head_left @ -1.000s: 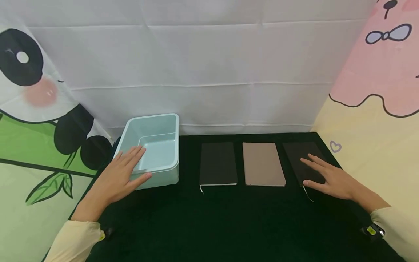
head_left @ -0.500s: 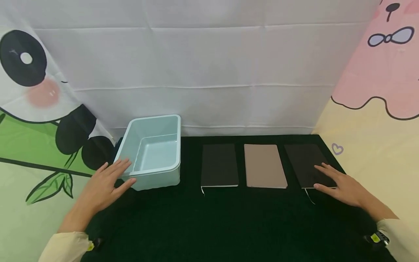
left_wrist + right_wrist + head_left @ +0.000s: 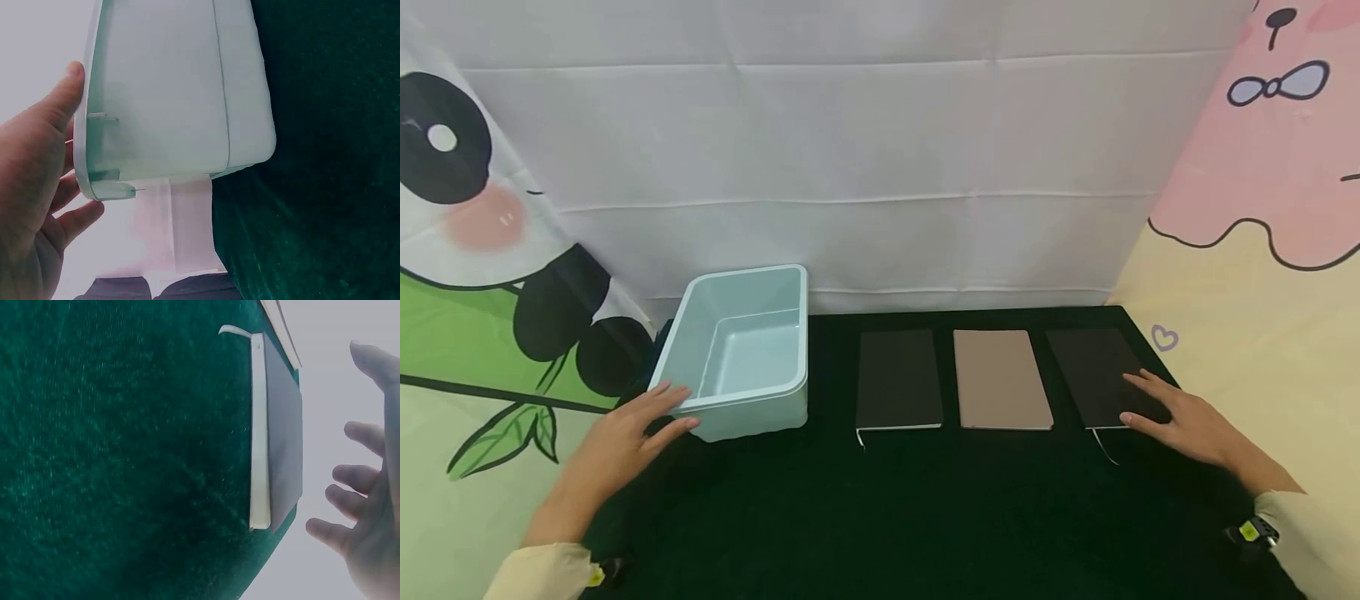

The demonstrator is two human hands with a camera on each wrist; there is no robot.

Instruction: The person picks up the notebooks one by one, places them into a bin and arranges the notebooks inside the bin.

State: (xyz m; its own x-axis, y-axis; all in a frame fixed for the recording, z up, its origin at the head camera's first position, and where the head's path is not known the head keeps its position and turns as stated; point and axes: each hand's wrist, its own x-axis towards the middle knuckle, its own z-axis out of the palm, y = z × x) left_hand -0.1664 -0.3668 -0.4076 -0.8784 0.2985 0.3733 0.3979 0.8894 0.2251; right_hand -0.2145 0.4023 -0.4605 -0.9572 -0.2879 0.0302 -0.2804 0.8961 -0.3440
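Observation:
A light blue plastic bin (image 3: 752, 404) stands at the left of the dark green cloth. My left hand (image 3: 613, 454) is at its near left corner, fingers extended. In the left wrist view, the thumb (image 3: 72, 87) lies right along the bin's rim (image 3: 80, 150), with the other fingertips beyond it. Over on the right, my right hand (image 3: 1187, 425) is held above the near right corner of a black notebook (image 3: 1093, 371). Its fingers are spread, and a gap shows between them and the notebook (image 3: 284, 431) in the right wrist view. Nothing is in that hand.
Left of that notebook lie a beige notebook (image 3: 1002, 379) and another black notebook (image 3: 898, 379), in a row with it. White ribbons stick out from both black ones. A white cloth (image 3: 880, 167) hangs behind the table, with printed cloths at either side.
My left hand has drawn back and left from over the bin to its near left corner. The right hand has shifted slightly toward the right and nearer. Bin and notebooks stay in place.

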